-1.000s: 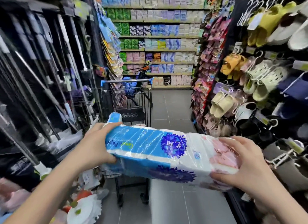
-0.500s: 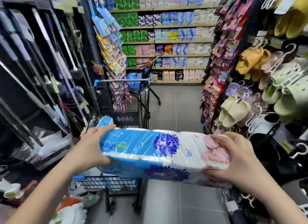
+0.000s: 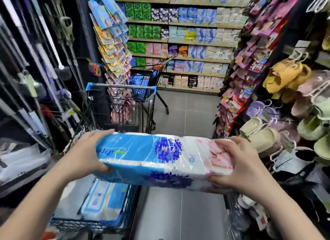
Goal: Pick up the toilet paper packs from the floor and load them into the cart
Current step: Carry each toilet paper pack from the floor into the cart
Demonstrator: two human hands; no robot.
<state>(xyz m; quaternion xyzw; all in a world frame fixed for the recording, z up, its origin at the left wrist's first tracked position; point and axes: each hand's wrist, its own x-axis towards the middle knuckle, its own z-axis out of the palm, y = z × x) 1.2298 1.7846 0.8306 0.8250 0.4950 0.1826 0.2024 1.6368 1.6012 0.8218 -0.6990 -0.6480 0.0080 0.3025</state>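
Held pack (image 3: 160, 155): both ends hidden behind the left hand (image 3: 85, 154) and right hand (image 3: 237, 161); underside out of view. It covers the middle of the cart (image 3: 121, 87) basket. Second pack (image 3: 103, 202) inside the cart is motion-blurred, print unreadable (blue and white, no more). Both forearms cut by the bottom edge. Far shelves (image 3: 196, 34): package labels too small to read. Slippers (image 3: 285, 75) run off the right edge.

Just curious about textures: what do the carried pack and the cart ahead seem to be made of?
Toilet paper pack: thin glossy plastic film, judging by creases and glare streaks; white rolls show through. Cart: dark wire grid, probably coated metal. Its handle: shiny bar, apparently metal, with blue, likely plastic, end caps.
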